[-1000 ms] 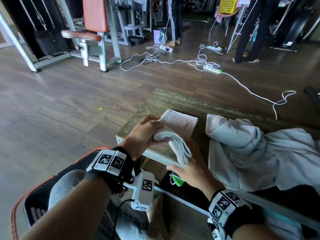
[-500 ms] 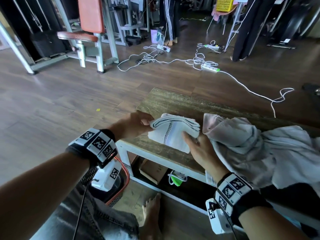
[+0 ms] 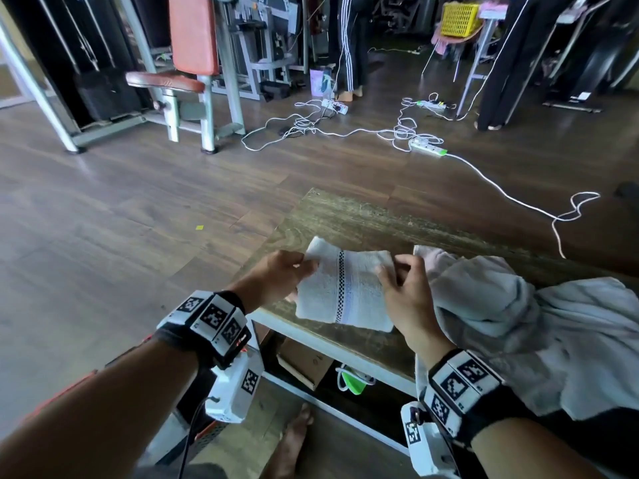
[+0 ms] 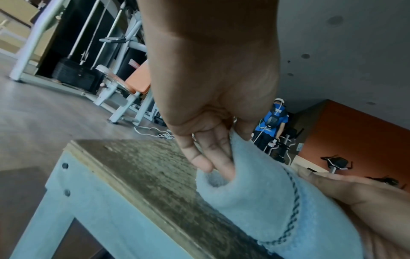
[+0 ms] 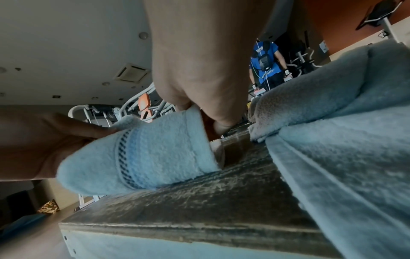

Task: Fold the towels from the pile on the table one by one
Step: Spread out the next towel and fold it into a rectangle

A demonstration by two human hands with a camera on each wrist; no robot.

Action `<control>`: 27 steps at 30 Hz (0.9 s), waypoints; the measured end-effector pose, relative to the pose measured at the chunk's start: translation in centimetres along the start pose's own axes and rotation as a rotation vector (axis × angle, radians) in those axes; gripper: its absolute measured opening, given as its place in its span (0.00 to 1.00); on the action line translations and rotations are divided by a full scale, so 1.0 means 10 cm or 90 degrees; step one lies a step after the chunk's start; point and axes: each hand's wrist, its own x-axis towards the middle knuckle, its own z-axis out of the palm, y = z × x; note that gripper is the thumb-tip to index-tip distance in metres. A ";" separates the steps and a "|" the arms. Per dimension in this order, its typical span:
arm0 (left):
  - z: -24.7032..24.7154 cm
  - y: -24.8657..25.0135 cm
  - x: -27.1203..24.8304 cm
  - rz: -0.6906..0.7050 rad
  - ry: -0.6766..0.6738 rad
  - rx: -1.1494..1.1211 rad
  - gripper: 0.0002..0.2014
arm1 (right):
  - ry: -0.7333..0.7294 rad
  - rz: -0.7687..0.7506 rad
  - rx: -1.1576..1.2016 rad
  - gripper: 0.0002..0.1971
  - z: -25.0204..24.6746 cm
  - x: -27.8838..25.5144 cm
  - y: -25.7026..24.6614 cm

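While both hands held it, the small white terry towel with a black checked stripe [image 3: 340,288] lay folded at the near-left corner of the worn dark wooden table with a pale frame [image 3: 349,216], near edge reaching the table lip.

Item 1, L hand [image 3: 276,276]: fingers curled onto the towel's far-left corner; L wrist view showed thumb over, fingers [image 4: 213,157] under the cloth. Grasping.

Item 2, R hand [image 3: 404,292]: pinched the towel's far-right corner, thumb and fingers closed on the fabric edge; R wrist view confirmed same. Grasping.

Item 3, pile of crumpled pale grey-white towels [image 3: 539,333]: heaped on table just beside the R hand, touching or nearly touching the folded piece; which, unclear. Part draped over the near edge.

Item 4, misc.: white power strip w/ trailing cable [image 3: 427,146] on floor beyond table; orange-padded gym bench [image 3: 193,32] at back; another person standing far off. Not involved.

Step in hand (judged): setting down or squaring the folded towel. To do well: keep both corners level, tug outward gently to flatten layers, align stripe straight, lay it clear of the pile so the next pick won't drag it; let go both sides together. Risk: layers slipping if one side is dropped first.
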 end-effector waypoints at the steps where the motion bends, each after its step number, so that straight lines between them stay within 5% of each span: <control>1: 0.02 0.00 -0.01 -0.008 -0.001 0.004 0.14 | 0.000 -0.018 -0.008 0.15 -0.01 0.00 -0.02; 8: 0.28 -0.19 -0.04 -0.116 -0.063 0.086 0.11 | -0.155 0.044 -0.207 0.10 -0.03 -0.05 0.26; 15: 0.32 -0.23 -0.05 -0.046 0.134 0.042 0.26 | -0.095 -0.077 -0.163 0.15 0.02 -0.03 0.08; 21: 0.31 -0.28 -0.07 -0.159 0.154 0.053 0.32 | -0.174 -0.014 -0.313 0.16 0.21 0.16 0.03; 27: 0.36 -0.40 -0.15 -0.167 0.115 0.112 0.29 | -0.271 -0.239 -0.454 0.28 0.24 0.10 0.12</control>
